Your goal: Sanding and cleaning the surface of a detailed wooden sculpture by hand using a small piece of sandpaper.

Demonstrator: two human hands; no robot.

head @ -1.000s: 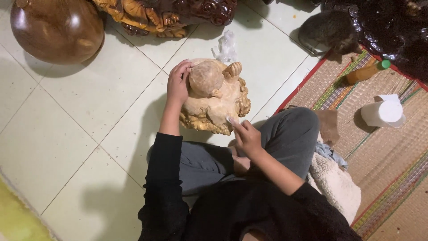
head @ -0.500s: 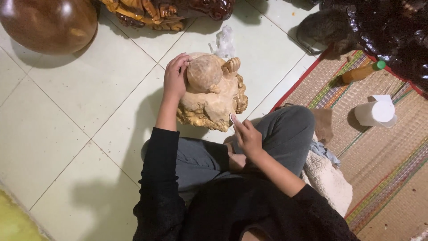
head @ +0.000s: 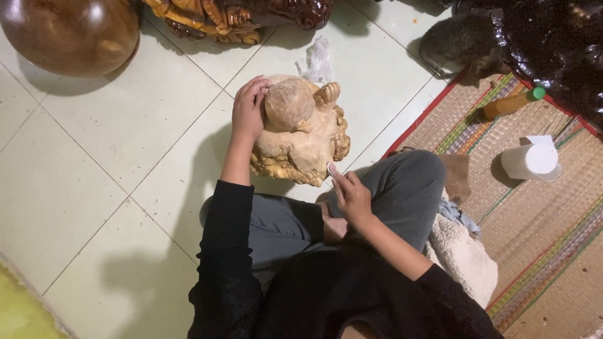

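Note:
A pale carved wooden figure with a round head stands on the tiled floor in front of my crossed legs. My left hand rests flat against its left side, fingers curled over the head's edge. My right hand pinches a small white piece, pressed to the figure's lower right edge.
A big polished brown wooden ball and a dark glossy carving stand at the back. At right lie a woven mat, a white cup, an orange bottle with a green cap and a fleece cloth. A cat sits at the back right.
My right hand with the white piece has slid a little down and right along the figure's lower edge. The left hand stays on the figure.

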